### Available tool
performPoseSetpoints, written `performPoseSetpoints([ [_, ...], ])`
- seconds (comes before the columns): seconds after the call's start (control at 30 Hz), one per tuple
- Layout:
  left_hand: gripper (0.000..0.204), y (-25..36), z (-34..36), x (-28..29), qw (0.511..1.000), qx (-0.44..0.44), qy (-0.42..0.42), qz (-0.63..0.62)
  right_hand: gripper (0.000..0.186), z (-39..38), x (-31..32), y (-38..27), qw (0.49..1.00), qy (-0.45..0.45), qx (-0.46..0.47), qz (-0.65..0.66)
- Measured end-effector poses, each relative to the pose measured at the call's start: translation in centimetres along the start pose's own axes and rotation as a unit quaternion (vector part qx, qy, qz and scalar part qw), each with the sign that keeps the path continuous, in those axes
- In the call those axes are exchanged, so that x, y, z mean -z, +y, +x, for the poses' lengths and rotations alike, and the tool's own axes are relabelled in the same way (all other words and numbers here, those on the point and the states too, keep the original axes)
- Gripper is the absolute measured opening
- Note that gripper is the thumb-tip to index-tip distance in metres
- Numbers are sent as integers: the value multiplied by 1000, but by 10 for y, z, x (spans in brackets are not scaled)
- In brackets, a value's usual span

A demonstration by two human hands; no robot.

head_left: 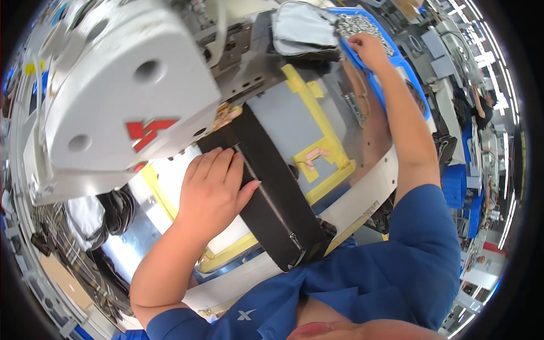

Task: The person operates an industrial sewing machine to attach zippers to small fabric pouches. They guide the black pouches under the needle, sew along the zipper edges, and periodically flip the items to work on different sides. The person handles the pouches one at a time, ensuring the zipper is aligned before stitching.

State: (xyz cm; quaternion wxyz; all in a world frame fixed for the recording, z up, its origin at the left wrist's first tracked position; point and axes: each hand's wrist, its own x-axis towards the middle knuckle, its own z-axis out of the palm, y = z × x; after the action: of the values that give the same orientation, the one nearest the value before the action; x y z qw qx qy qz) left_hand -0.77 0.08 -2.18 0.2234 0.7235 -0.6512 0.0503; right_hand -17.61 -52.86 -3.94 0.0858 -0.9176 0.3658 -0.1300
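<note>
A long black fabric piece (263, 147) with a silver-toothed zipper (266, 195) down its length lies slantwise across the work plate. The zipper's slider (294, 241) is at the end nearest my body. My left hand (212, 190) rests flat on the fabric, fingertips beside the far part of the zipper and thumb reaching across the teeth. Out at the far right, my right hand (371, 51) reaches to a blue bin (411, 73) heaped with small silver metal parts (360, 25). Its fingers are curled together at the bin's edge, and what they hold is too small to make out.
A large white sewing machine head (124, 85) overhangs the far left. Yellow tape (317, 124) frames parts of the plate. Stacked grey-and-black pieces (306, 28) sit beside the bin, more pieces (88, 221) at left. Metal hand tools (351, 102) lie near the bin.
</note>
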Motion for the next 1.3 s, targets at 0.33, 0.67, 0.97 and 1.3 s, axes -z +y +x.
performPoseSetpoints([
  [0.33,59,-1,-5,-4,999,37,-2,-16,18,-85,55,-156,954,166,77,236],
  [0.67,62,-4,-6,-2,998,43,1,-35,11,-148,-7,-283,871,-164,381,264],
  [0.97,72,3,-5,5,994,96,-51,-18,15,-150,-17,-283,871,-120,421,221],
  [1.3,79,4,-4,2,995,87,-50,19,16,-130,-26,-292,880,-115,441,133],
])
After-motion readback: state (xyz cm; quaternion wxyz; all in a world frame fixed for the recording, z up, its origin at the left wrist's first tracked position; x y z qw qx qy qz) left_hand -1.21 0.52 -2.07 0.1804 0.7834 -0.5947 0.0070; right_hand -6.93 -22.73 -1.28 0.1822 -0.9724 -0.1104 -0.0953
